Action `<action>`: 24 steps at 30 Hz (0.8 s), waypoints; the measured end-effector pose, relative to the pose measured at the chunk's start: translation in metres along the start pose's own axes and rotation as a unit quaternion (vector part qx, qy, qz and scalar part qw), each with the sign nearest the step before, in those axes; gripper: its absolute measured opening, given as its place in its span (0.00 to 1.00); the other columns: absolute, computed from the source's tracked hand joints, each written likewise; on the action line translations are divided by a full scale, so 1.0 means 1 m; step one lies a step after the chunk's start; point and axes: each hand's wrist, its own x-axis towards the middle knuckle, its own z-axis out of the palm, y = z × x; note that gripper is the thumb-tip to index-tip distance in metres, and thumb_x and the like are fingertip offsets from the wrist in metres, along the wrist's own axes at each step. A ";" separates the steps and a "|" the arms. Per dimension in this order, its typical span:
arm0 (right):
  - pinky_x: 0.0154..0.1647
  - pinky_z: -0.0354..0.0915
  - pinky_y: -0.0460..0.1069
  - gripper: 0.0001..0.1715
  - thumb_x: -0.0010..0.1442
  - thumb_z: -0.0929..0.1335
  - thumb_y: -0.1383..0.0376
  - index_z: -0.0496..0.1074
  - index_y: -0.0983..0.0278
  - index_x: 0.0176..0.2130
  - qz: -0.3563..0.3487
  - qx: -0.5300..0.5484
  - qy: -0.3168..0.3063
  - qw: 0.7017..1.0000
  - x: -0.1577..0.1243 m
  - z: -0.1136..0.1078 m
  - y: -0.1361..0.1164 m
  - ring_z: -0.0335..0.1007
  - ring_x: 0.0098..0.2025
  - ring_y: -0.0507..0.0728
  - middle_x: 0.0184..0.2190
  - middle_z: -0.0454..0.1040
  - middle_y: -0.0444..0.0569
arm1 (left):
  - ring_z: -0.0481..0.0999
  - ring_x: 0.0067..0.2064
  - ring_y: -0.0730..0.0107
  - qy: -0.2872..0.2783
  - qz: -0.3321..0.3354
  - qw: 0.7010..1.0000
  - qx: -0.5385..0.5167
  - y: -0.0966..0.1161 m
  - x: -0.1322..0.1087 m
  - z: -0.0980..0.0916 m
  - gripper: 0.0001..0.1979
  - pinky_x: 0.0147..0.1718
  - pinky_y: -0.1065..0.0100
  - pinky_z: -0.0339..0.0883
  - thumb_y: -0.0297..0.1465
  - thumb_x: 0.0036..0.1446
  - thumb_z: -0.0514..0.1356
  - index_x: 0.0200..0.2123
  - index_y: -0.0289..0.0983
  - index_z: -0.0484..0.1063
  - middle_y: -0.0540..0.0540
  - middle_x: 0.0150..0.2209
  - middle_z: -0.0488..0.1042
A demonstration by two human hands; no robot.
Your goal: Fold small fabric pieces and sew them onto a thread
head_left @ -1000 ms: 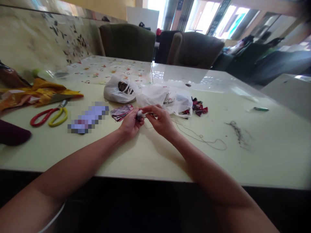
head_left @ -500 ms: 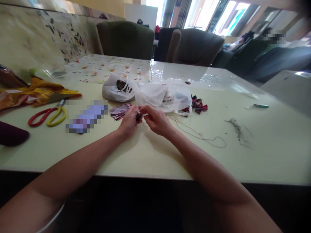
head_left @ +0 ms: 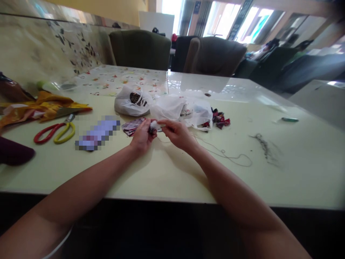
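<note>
White fluff [head_left: 154, 125] is pinched between the closed fingertips of the left hand [head_left: 140, 136] and the right hand [head_left: 178, 133], just above the table [head_left: 161, 172].

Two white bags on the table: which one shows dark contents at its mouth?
The left bag, rounded, nearer the scissors; dark contents show at its opening. The right bag lies crumpled beside the red scraps.

Daylight pours from blown-out windows [head_left: 231, 21] beyond the far side of the worktop [head_left: 296, 176], laying white glare across its glossy far half. Soft shadows sit under the forearms [head_left: 88, 181] near its front edge. Past its right end the room smears and bends.
</note>
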 end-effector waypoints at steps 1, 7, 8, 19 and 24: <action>0.30 0.57 0.46 0.21 0.63 0.65 0.66 0.79 0.67 0.52 -0.002 0.001 -0.010 1.000 -0.001 0.002 0.000 0.58 0.24 0.49 0.23 0.69 0.42 | 0.66 0.21 0.79 -0.001 0.002 1.000 0.008 0.000 0.000 0.000 0.12 0.19 0.77 0.60 0.30 0.73 0.52 0.37 0.34 0.72 0.52 0.26 0.69; 0.32 0.56 0.45 0.18 0.64 0.68 0.63 0.81 0.65 0.50 -0.001 -0.021 -0.024 0.999 -0.003 0.006 -0.004 0.60 0.26 0.49 0.27 0.75 0.45 | 0.66 0.22 0.78 -0.001 0.025 0.998 0.063 -0.003 -0.002 -0.002 0.13 0.22 0.77 0.62 0.31 0.72 0.53 0.36 0.34 0.73 0.51 0.26 0.70; 0.31 0.56 0.45 0.18 0.64 0.69 0.61 0.82 0.65 0.49 0.004 -0.017 -0.025 1.000 -0.003 0.006 -0.004 0.61 0.26 0.49 0.27 0.75 0.45 | 0.66 0.23 0.78 -0.007 0.033 0.997 0.075 -0.003 -0.002 -0.003 0.13 0.22 0.76 0.62 0.31 0.72 0.53 0.36 0.35 0.74 0.51 0.26 0.70; 0.33 0.58 0.45 0.13 0.64 0.68 0.64 0.79 0.65 0.31 0.033 -0.010 -0.014 0.999 -0.001 0.004 -0.012 0.66 0.29 0.51 0.27 0.78 0.46 | 0.66 0.25 0.75 -0.083 0.125 0.967 0.204 -0.007 -0.005 -0.008 0.13 0.25 0.75 0.61 0.40 0.69 0.59 0.37 0.37 0.76 0.50 0.27 0.70; 0.30 0.51 0.47 0.07 0.61 0.68 0.67 0.75 0.64 0.30 0.040 -0.074 0.017 0.996 -0.003 0.006 -0.016 0.59 0.25 0.50 0.23 0.72 0.43 | 0.65 0.25 0.76 -0.113 0.126 0.962 0.215 -0.008 -0.009 -0.008 0.14 0.25 0.75 0.60 0.40 0.69 0.59 0.36 0.37 0.76 0.51 0.26 0.69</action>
